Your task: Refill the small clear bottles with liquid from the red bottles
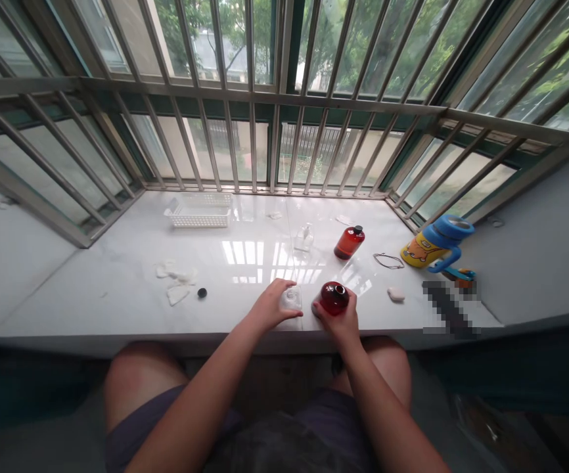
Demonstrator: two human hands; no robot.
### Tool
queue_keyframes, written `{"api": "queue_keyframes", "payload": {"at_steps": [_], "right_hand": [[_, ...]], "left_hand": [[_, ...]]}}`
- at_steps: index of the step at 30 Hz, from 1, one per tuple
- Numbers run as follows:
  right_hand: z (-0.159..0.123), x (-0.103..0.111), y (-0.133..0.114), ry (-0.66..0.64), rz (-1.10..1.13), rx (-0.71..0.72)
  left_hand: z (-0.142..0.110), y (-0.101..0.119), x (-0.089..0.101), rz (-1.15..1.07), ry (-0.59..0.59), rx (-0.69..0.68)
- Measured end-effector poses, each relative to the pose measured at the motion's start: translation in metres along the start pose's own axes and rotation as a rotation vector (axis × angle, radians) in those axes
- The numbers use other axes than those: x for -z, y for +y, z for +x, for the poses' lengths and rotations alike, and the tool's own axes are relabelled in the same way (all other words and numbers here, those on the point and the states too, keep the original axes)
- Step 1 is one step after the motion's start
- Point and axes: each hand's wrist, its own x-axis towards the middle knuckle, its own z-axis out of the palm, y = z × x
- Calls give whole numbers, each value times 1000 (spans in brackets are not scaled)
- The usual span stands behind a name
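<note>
Two bare forearms (190,394) reach past the knees (139,371) to the white ledge (131,302), where the uncapped red bottle (332,301) sits near the front edge, its round mouth turned up. The right hand (342,322) holds that bottle, thumb and fingers closed about its body. Just left of the red bottle, the left hand (269,309) curves its thumb and fingers around a small clear container (291,299) — a narrow grip, thumb on the near side.

Well to the red bottle's left lie a black cap (202,293) and crumpled white tissue (180,292); farther off, beyond and left of it, stands a white basket (200,213). Beyond it, slightly left, is a clear bottle (305,240); beyond and slightly right, a second red bottle (348,243) with a black top. To its right are a small pale case (395,295) and a thin cord loop (388,261) — then, farther right, a blue-and-yellow flask (425,243), tilted.
</note>
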Motion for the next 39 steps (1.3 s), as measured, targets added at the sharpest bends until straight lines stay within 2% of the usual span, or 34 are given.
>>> {"api": "queue_keyframes", "payload": {"at_steps": [5,8,11,15,19,28,39], "right_hand": [[4,-6,-1,-29,-24,-5],[6,-7,-2,-66,-77,65],[6,-6,-7,-136,-166,280],[7,-3,-18,-193,-285,619],[10,3,-34,-193,-423,823],[6,12,-66,-167,-593,935],[4,14,-78,-209,-655,985]], "left_hand": [[-29,1,2,7,56,43],[-43,9,5,44,88,108],[-52,25,12,73,134,156],[-56,50,24,126,163,150],[-57,64,32,159,164,124],[-61,68,29,177,163,66],[-61,66,26,191,150,47]]}}
